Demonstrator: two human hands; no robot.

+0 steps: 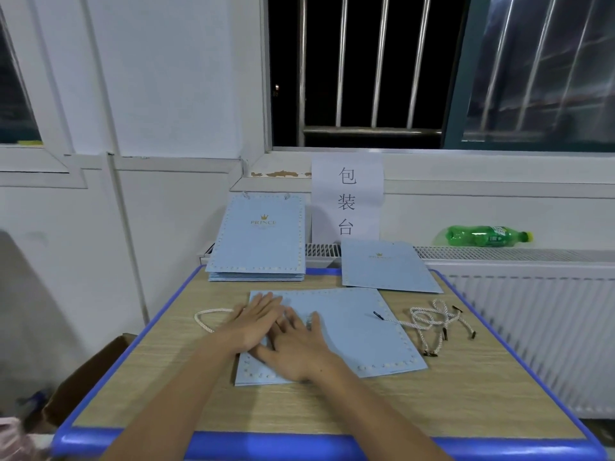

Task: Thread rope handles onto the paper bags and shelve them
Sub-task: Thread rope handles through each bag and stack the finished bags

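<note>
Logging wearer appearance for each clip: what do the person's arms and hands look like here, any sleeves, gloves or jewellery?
Both forearms are bare as far as the frame shows: no sleeves, gloves, watch or bracelet. The left hand and right hand are bare too, with slender fingers. No ring is plainly visible, though the fingers overlap, hiding some.

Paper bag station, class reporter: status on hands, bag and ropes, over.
Left hand and right hand both open, pressing flat paper bag. One rope handle out its left edge. Loose ropes at right. Nothing in the way.
</note>
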